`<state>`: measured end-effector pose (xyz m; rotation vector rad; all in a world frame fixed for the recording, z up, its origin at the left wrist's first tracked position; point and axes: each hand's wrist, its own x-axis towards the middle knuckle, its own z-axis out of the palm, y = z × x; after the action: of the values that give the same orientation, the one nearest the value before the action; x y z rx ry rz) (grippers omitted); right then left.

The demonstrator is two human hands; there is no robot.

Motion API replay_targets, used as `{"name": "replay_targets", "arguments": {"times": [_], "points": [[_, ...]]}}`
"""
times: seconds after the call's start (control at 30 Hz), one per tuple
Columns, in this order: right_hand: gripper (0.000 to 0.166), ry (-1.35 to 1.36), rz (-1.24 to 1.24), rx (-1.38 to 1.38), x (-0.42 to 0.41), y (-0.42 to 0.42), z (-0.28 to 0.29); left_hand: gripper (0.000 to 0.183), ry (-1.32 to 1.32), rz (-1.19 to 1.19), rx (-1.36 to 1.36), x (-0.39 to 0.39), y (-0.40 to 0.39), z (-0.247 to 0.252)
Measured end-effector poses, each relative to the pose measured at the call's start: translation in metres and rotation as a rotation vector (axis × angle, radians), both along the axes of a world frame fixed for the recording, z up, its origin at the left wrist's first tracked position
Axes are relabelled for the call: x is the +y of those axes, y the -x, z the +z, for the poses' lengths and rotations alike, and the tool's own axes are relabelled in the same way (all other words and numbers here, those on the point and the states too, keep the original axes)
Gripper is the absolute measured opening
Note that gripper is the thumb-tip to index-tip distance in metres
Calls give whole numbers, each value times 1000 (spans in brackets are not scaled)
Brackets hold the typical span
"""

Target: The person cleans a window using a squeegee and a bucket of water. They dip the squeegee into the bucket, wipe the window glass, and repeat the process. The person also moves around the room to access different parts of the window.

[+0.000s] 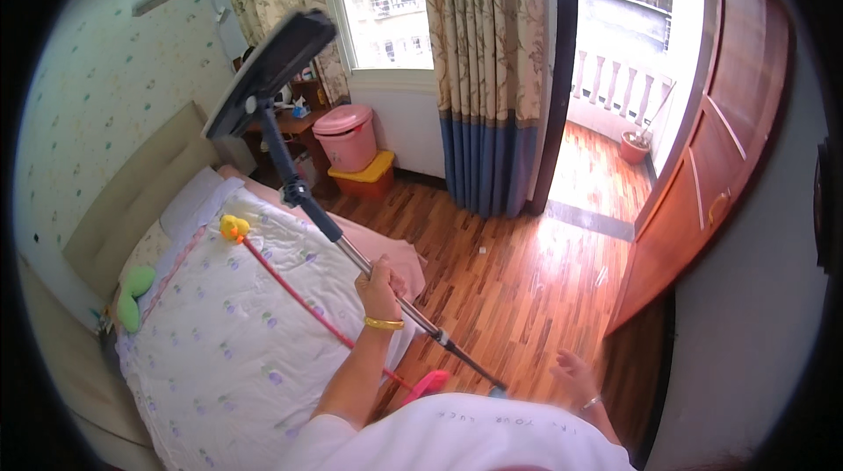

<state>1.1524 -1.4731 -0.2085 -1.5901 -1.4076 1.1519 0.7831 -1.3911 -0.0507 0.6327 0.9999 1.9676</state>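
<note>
My left hand [382,290], with a gold bracelet at the wrist, grips the metal pole [419,318] of a flat mop. The mop is tilted, its dark rectangular head [273,72] raised at the upper left above the level of the bed. A dark joint [295,191] sits partway along the blue-grey upper section. Toward my body the pole's other end runs down to a blue tip [497,392], partly hidden by my white shirt. Slightly blurred, my right hand [574,371] hangs at the lower right over the floor, holding nothing, fingers apart.
A bed [217,365] fills the left side. A red stick [296,298] leans on it near a yellow plush duck [234,228], beside a pink plastic piece [428,387]. Pink bucket [346,135], curtain [487,96] and wooden door [691,175] surround the wooden floor [461,286].
</note>
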Motion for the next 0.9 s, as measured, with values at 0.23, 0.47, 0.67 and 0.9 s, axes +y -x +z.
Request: {"name": "replay_targets", "arguments": {"times": [0.23, 0.47, 0.67, 0.9], "points": [[70, -272, 480, -445, 156, 17, 65, 39, -74, -41, -279, 115, -40, 55], [34, -166, 570, -239, 280, 42, 44, 41, -98, 13, -263, 236, 14, 67], [31, -207, 470, -109, 397, 42, 3, 43, -204, 41, -208, 353, 90, 112], [30, -92, 502, 12, 515, 68, 26, 42, -392, -192, -38, 497, 167, 215]]}}
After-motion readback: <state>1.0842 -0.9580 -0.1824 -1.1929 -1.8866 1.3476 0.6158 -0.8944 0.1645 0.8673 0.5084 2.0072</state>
